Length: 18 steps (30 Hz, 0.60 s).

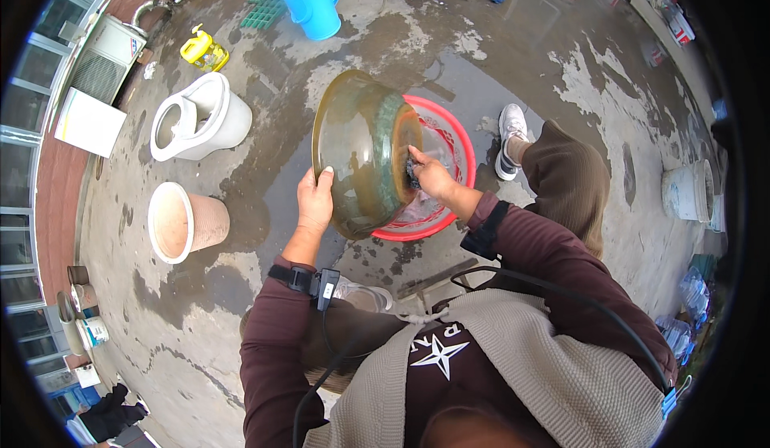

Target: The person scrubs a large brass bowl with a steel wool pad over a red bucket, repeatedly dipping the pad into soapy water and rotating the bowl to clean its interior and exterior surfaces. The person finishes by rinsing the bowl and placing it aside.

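A large glazed basin [358, 141], green-brown and shiny, is tipped on its side with its base facing right. My left hand [316, 202] grips its rim at the near left, thumb on the outer wall. Against the brownish base, my right hand [434, 177] presses a dark scouring pad [412, 173], mostly hidden under the fingers. Behind and below stands a red plastic basin [468, 159] with a patterned inside and what looks like water in it. The glazed basin covers its left part.
To the left on wet concrete stand a white two-part plastic tub [231, 120] and a pinkish bucket [210, 222]. Farther off are a yellow pump bottle [204, 50], a blue lidded jug [313, 6] and a green plastic grid [264, 6]. A white bucket [686, 192] is at right.
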### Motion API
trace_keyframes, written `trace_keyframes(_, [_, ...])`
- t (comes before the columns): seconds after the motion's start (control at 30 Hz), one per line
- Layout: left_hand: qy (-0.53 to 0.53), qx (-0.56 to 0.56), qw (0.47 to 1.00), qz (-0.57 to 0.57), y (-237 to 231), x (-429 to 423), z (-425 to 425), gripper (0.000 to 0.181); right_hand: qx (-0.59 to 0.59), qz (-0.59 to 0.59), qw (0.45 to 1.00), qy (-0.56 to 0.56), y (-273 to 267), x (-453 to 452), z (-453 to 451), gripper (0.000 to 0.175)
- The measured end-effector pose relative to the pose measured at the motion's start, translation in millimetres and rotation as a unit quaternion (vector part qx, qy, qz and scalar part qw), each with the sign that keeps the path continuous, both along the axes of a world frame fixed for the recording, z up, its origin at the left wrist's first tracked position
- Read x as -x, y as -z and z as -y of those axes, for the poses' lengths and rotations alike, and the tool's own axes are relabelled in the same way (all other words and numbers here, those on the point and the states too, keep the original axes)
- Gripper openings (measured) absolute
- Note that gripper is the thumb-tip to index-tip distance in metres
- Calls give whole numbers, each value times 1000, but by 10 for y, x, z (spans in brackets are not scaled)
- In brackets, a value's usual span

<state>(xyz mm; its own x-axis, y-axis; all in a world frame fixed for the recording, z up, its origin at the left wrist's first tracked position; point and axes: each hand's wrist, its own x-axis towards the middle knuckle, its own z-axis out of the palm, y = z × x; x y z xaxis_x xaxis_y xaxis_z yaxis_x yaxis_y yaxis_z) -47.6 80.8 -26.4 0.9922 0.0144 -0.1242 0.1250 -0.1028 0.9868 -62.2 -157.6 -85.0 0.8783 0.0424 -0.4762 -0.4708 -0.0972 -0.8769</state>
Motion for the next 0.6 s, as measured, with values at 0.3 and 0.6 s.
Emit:
trace_keyframes(0.3, [95, -3, 981, -168, -465, -1037, 102, 32, 49, 1, 999, 12, 758, -137, 574, 30])
trace_keyframes(0.6, [-4, 71, 973, -219, -491, -850, -56, 34, 351, 122, 810, -454, 1968, -316, 765, 24])
